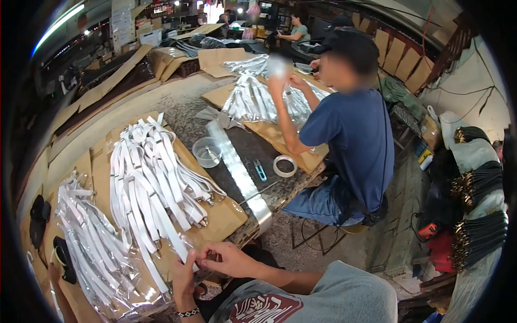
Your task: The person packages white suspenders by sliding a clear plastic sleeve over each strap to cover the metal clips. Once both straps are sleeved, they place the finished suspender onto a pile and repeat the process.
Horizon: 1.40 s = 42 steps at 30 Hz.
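Note:
At the table's near edge, my left hand [183, 273] is closed around the end of a white strap [175, 239], which runs back into a pile of white straps [142, 177] with metal buckles on cardboard. My right hand [223, 259] meets it there, thumb and forefinger pinched at the same strap end; what the fingertips hold is too small to make out. Left of the pile lie more white straps [94, 237] in clear plastic.
A metal ruler-like strip [237, 172], a clear round tub [207, 152], blue thread snips [260, 170] and a tape roll [285, 166] lie right of the pile. A seated co-worker [350, 140] handles silvery wrapped straps [250, 99]. Another person's hand [54, 273] is at the left edge.

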Each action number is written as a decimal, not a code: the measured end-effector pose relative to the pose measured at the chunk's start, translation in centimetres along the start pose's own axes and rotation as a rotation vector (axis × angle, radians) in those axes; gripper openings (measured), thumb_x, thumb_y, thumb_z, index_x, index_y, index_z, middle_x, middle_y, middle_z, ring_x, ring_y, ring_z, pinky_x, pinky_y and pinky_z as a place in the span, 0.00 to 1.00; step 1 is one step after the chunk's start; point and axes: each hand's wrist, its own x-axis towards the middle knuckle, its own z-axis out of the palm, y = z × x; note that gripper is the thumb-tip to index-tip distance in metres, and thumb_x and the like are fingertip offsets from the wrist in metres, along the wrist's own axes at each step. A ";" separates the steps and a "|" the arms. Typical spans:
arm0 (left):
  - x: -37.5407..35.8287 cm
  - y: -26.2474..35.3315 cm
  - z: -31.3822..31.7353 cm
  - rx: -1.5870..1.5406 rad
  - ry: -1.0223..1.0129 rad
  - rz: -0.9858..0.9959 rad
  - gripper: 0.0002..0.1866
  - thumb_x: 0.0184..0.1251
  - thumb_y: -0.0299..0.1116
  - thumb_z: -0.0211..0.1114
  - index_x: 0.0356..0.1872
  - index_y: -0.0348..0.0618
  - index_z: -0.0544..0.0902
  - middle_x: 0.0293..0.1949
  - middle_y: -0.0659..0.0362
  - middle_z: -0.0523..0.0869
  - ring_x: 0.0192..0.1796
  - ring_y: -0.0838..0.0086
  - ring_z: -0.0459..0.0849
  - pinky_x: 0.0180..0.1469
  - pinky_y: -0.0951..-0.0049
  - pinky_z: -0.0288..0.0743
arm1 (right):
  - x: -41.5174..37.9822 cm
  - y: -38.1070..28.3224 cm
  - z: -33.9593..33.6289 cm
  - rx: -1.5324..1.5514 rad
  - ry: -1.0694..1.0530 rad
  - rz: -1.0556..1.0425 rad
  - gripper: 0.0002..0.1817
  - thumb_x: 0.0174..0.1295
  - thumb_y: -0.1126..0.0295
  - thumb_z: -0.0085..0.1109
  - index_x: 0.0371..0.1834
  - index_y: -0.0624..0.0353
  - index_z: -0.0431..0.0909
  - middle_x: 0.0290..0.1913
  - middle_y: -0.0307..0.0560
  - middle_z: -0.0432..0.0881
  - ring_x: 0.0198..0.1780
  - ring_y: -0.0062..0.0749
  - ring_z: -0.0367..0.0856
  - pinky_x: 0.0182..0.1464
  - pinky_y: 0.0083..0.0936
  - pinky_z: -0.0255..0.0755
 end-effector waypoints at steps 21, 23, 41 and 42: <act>0.7 2.1 0.1 -0.133 0.018 0.093 0.08 0.64 0.28 0.72 0.40 0.35 0.87 0.31 0.55 0.89 0.24 0.78 0.82 0.25 0.80 0.71 | -3.0 1.7 0.1 -0.329 -0.346 -0.197 0.11 0.67 0.65 0.63 0.40 0.59 0.75 0.40 0.49 0.80 0.38 0.46 0.83 0.40 0.36 0.75; 0.7 2.3 0.0 -0.136 0.002 0.116 0.07 0.64 0.27 0.72 0.39 0.34 0.86 0.30 0.55 0.89 0.22 0.77 0.80 0.24 0.79 0.71 | -2.6 1.0 -1.0 -0.270 -0.519 -0.073 0.16 0.68 0.56 0.62 0.40 0.60 0.77 0.37 0.50 0.82 0.37 0.43 0.83 0.42 0.37 0.75; -1.0 2.0 0.3 -0.073 -0.114 0.074 0.09 0.68 0.30 0.69 0.41 0.34 0.85 0.35 0.50 0.89 0.26 0.77 0.80 0.26 0.78 0.71 | 7.8 -1.9 -2.4 0.670 -0.059 -0.016 0.13 0.70 0.69 0.65 0.54 0.59 0.80 0.40 0.39 0.85 0.36 0.15 0.78 0.39 0.16 0.71; -1.2 2.0 0.3 -0.090 -0.114 0.091 0.10 0.69 0.33 0.69 0.42 0.34 0.85 0.35 0.52 0.89 0.26 0.77 0.80 0.27 0.78 0.71 | 7.5 -2.0 -2.3 0.651 -0.050 -0.010 0.12 0.70 0.69 0.65 0.53 0.59 0.80 0.39 0.39 0.84 0.36 0.15 0.78 0.38 0.16 0.71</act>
